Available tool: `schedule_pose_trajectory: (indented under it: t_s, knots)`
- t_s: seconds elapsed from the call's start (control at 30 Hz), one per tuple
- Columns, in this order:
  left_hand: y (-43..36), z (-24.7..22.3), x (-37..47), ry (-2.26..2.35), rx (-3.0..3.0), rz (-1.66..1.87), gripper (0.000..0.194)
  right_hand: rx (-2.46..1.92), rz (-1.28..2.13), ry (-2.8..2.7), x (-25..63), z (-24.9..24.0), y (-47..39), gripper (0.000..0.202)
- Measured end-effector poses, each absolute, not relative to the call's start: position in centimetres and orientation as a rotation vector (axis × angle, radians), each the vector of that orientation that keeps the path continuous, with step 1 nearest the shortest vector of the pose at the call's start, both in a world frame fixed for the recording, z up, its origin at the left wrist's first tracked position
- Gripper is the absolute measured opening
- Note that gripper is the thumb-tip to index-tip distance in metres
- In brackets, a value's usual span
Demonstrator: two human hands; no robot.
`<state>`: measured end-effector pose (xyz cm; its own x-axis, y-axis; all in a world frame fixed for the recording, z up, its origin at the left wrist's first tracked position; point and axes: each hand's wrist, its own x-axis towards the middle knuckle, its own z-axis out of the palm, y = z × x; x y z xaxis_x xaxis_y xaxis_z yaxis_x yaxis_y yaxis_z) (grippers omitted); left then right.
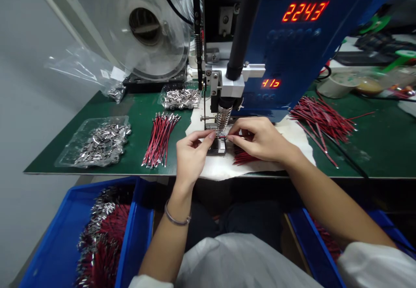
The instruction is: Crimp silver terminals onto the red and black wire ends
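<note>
My left hand (193,153) is closed in a pinch at the left side of the press head; what its fingertips hold is too small to make out. From the right, my right hand (260,138) pinches a thin red wire (222,136) that lies across the small metal die (221,145). Just above the wire stands the spring-loaded press head (224,113) of the machine. Under my right hand is a bunch of red and black wires (244,157), partly covered by the palm.
Left of the press lie a wire bundle (160,140) and a bag of small metal parts (100,145), with another bag (180,98) behind. More wires (321,119) lie right. Blue bins (45,240) stand below the table edge. The blue machine housing (292,62) rises ahead.
</note>
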<state>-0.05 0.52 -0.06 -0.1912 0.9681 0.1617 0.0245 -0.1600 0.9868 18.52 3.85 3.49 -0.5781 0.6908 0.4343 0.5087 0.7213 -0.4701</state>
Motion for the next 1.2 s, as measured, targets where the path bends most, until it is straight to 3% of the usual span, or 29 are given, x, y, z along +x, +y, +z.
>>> schedule_pose_trajectory:
  t_s: [1.2]
  knots:
    - [0.41, 0.14, 0.21, 1.338, 1.242, 1.446, 0.018, -1.026, 0.415, -2.241, 17.99, 3.61, 3.53, 0.008]
